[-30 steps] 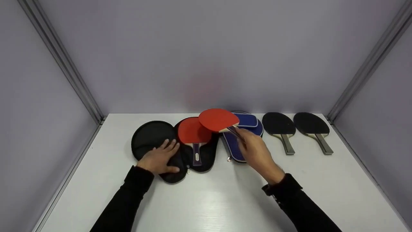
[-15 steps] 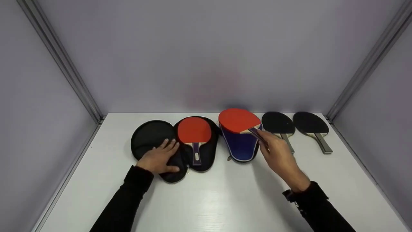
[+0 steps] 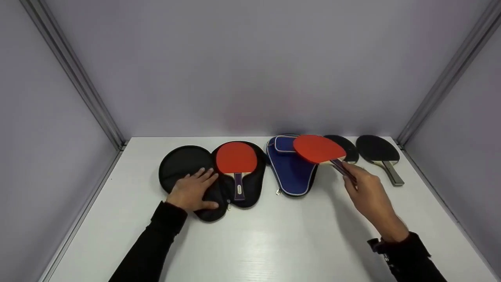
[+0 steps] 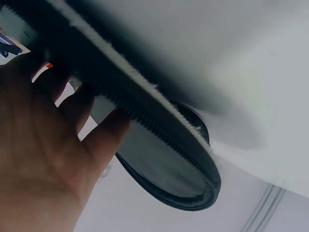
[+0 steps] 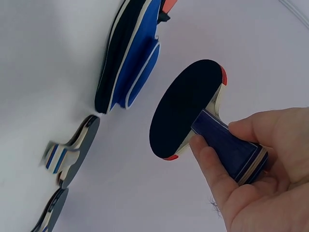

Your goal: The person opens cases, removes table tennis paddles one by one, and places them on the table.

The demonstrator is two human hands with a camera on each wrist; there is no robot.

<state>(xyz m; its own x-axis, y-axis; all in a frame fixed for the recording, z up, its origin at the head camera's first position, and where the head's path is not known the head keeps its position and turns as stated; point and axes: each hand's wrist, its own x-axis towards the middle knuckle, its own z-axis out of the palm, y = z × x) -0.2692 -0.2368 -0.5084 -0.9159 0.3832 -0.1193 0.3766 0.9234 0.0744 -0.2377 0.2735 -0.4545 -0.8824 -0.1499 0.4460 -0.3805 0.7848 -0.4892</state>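
My right hand (image 3: 372,196) grips the purple handle of a table tennis paddle (image 3: 319,149), red face up, held above the table. In the right wrist view the paddle's black underside (image 5: 186,106) shows. With fingers spread, my left hand (image 3: 193,192) rests on one half of an unfolded black paddle case (image 3: 184,160); zipper teeth (image 4: 159,135) run along its edge in the left wrist view. A second red paddle (image 3: 236,158) lies on the case's other half, handle toward me. Right of it lies a blue paddle case (image 3: 293,176) with white piping, partly under the held paddle.
Two black paddles lie at the back right: one (image 3: 348,145) partly hidden by the held paddle, the other (image 3: 377,150) in full view. The white table (image 3: 250,243) meets grey walls (image 3: 250,70) at the back and sides.
My right hand has carried the red paddle to the right, from above the black case, across the blue case, to beside the black paddles. My left hand has stayed in place.
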